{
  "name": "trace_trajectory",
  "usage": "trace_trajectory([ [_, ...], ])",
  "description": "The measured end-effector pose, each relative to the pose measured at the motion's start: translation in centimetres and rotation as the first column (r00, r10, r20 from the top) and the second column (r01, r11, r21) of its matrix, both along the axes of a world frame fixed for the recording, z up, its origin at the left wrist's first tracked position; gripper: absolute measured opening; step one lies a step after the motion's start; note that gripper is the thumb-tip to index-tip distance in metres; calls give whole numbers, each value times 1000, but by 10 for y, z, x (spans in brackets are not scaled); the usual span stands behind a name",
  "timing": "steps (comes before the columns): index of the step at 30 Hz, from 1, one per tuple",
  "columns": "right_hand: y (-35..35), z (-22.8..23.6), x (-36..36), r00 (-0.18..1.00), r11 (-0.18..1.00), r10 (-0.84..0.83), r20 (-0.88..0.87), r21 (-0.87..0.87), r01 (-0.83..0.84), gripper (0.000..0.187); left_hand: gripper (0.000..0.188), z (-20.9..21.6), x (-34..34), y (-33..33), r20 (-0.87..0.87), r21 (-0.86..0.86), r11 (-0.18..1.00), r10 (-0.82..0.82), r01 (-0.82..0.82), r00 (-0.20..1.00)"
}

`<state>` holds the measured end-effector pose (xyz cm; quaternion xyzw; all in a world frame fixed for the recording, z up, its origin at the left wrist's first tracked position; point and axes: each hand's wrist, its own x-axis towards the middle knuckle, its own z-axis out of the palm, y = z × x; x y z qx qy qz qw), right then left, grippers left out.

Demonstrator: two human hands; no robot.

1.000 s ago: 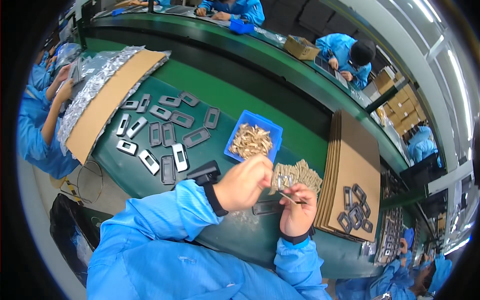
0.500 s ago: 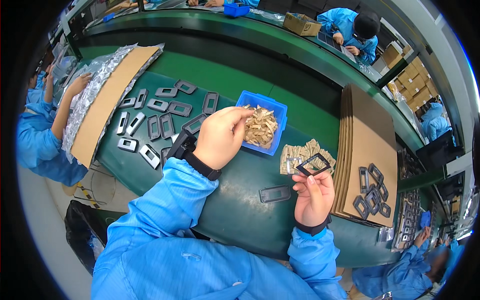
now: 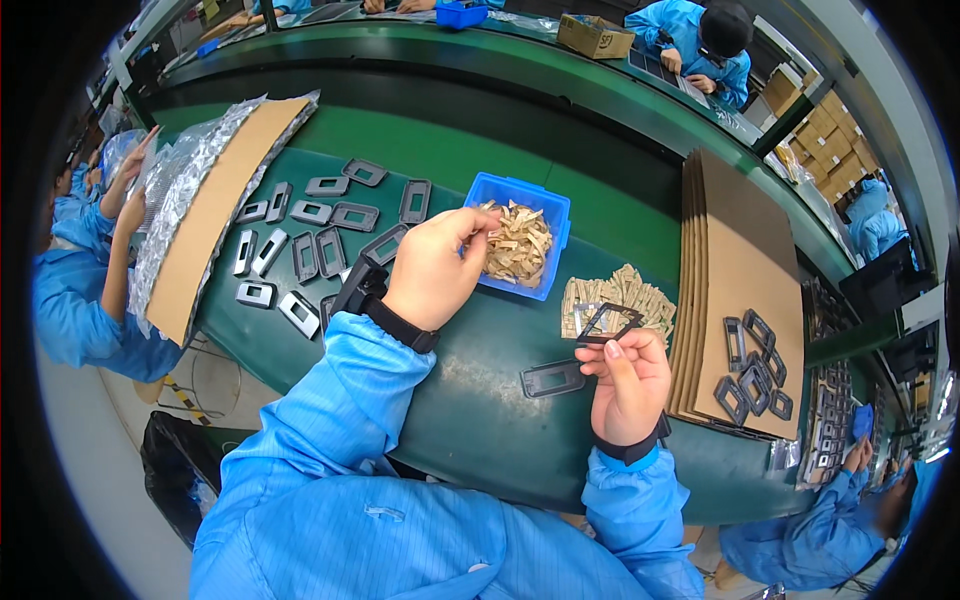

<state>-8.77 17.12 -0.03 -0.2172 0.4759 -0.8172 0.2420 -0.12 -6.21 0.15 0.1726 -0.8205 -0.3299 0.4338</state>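
Observation:
My left hand [image 3: 432,272] is held with thumb and forefinger pinched together at the near left side of a blue plastic bin [image 3: 556,262]. Whatever may be between those fingertips is too small to make out. Tan paper-like scraps [image 3: 518,246] heap up inside the bin. Between thumb and fingers, my right hand [image 3: 632,388] grips a thin black rectangular frame [image 3: 627,316], tilted over a pile of beige strips [image 3: 640,290]. A dark grey plastic housing [image 3: 552,379] lies on the green table, just left of my right hand.
Several grey and silver housings [image 3: 330,250] spread over the table's left part, beside cardboard and bubble wrap [image 3: 215,210]. Stacked cardboard sheets [image 3: 745,270] at right carry several dark frames [image 3: 752,368]. Co-workers in blue sit left [image 3: 85,290], right [image 3: 810,540] and across [image 3: 690,45].
The black frame in my right hand has turned and shifted slightly left. My left hand stays pinched by the bin. The co-worker at left has raised a hand along the bubble wrap.

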Motion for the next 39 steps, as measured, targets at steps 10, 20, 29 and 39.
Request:
trace_trajectory([
  [10,-1,-7,-2,995,995,25,-97,103,-15,12,28,16,13,44,-38,543,642,-625,541,780],
  [20,11,5,-23,990,959,-39,-136,272,75,21,23,15,19,56,51,305,819,-524,487,850],
  [29,19,4,-42,985,935,-29,-169,344,86,15,68,-15,34,83,486,-187,860,-340,475,805],
  [39,18,-12,-5,980,818,193,55,542,-191,17,72,-23,45,47,428,132,822,-552,555,716],
])
